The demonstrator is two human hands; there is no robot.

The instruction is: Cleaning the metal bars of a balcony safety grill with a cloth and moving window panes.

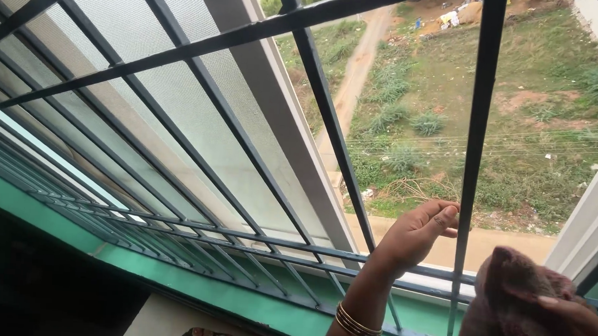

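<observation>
The fingers [446,213] of the left hand [415,232] are bent and touch one upright bar [473,157] of the window grille [201,81], near the lower right of the frame. They curl toward the bar but do not wrap all the way around it. Two gold bangles [358,323] sit on that wrist, low in the middle of the frame.

The right hand [577,326] is in the lower right corner. Its fingers are clenched on a dark red cloth [513,302], which is bunched up just to the right of the same bar.

The dark grille runs across the whole frame. Behind it, on the left, is a frosted glass pane [198,135] in a pale frame [281,112]. A green sill [170,277] lies under the bars. Through the open part, far below in the upper right, are grass [533,132] and a dirt path [359,62].
</observation>
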